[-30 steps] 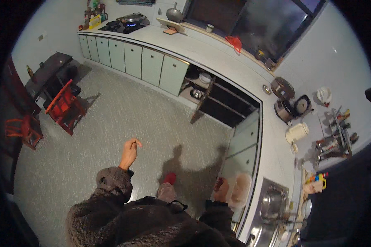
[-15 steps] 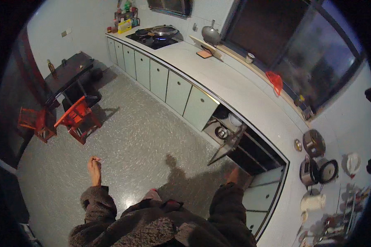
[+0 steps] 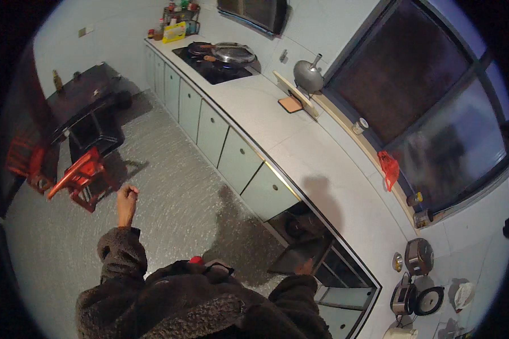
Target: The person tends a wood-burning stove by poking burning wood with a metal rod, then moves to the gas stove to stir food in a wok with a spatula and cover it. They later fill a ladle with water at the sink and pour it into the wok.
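My left hand (image 3: 127,204) hangs over the grey floor at the left, its fingers curled in with nothing seen in them. My right hand (image 3: 305,267) is low at the right, dim in shadow, beside the open dark door (image 3: 294,257) of a lower cabinet. Its fingers are too dark to make out, and I cannot tell whether it touches the door. Inside the cabinet opening (image 3: 293,223), dark round shapes are faintly visible.
A long white counter (image 3: 288,141) runs along the right above pale green cabinets (image 3: 212,127). Pans (image 3: 232,53) sit on the black stove (image 3: 209,69) at the far end. Red chairs (image 3: 85,175) stand by a dark table (image 3: 82,93). Rice cookers (image 3: 419,257) line the right side.
My view has turned and moved closer to the counter. My right hand has come nearer to the open cabinet door, which looks lower and more in shadow. My left hand stays curled.
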A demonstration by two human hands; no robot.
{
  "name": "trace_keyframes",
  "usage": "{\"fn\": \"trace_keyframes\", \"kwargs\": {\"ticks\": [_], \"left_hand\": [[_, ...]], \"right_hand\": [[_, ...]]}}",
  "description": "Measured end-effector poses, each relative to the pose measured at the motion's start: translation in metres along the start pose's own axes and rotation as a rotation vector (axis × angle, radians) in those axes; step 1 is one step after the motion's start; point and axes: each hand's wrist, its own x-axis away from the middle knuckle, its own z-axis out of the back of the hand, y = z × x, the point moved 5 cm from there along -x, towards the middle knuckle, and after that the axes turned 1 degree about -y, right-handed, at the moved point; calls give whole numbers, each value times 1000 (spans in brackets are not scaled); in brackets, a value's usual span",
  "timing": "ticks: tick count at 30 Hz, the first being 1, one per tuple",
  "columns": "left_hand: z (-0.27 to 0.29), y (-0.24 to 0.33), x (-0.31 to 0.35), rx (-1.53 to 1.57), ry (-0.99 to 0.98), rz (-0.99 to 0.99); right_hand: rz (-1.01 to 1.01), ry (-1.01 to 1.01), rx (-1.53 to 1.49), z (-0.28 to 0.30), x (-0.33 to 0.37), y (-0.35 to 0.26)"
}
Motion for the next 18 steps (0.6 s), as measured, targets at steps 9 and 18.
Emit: {"fn": "trace_keyframes", "kwargs": {"ticks": [9,18], "left_hand": [[-174,10,-163,51,-252,-55],[-412,102,-321,108,-498,-386]], "right_hand": [[-52,194,-50,21,-70,-7],[-417,-73,231,-84,-74,49]]}}
